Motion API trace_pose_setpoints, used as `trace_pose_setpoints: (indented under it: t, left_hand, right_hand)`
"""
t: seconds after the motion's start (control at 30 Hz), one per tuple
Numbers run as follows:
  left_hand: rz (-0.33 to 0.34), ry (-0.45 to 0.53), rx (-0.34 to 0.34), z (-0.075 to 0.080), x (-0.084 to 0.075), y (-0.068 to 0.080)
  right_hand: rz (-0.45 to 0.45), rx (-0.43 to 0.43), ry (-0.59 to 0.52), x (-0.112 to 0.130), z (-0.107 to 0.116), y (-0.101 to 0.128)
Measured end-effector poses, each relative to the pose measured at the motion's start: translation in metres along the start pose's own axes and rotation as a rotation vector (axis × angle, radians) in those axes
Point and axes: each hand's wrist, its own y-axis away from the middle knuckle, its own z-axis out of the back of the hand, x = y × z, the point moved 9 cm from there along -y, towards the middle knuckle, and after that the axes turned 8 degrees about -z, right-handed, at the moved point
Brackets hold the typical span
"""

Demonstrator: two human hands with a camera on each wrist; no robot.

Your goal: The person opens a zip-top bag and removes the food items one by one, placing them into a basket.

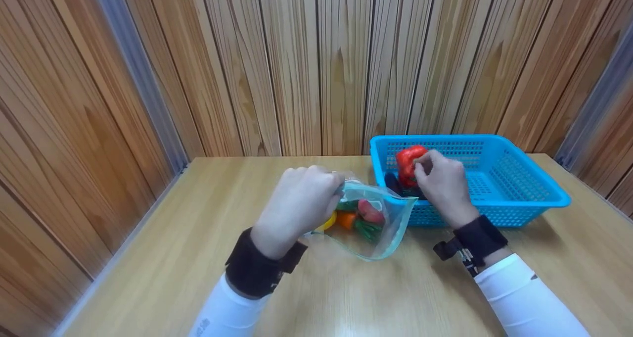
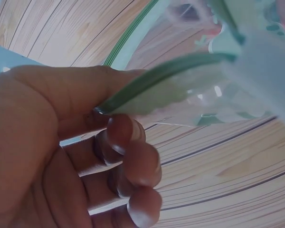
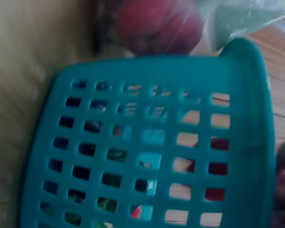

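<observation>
A clear zip bag (image 1: 381, 228) lies on the wooden table (image 1: 148, 258) with several toy vegetables inside, red, orange, yellow and green. My left hand (image 1: 301, 203) pinches the bag's green-edged rim (image 2: 156, 78) between thumb and curled fingers (image 2: 128, 156), holding its mouth up. My right hand (image 1: 440, 178) reaches over the near-left corner of a blue plastic basket (image 1: 524, 188) and grips a red bell pepper (image 1: 408, 161). A dark vegetable (image 1: 393, 182) lies in the basket below the pepper. The right wrist view shows the basket's mesh wall (image 3: 147, 156) close up, blurred.
The basket stands at the table's back right, close to a wood-panelled wall (image 1: 316, 65). Panelled walls also close in the left and right sides. Bare tabletop stretches to the left of the bag and along the near edge.
</observation>
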Motion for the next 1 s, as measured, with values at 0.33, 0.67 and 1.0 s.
trace_pose_setpoints:
  t: [0.33,0.67,1.0]
  left_hand:
    - [-0.016,-0.003,-0.035,0.003,-0.002,0.000]
    - [0.007,0.012,-0.013,0.002,0.001,0.000]
    - [-0.003,-0.025,-0.024,0.002,0.001,0.000]
  right_hand:
    - [0.029,0.018,0.005,0.012,0.002,0.002]
    - [0.705,-0.353,-0.451,0.120,0.075,0.057]
    - [0.691,0.650,-0.048,0.152,-0.023,0.100]
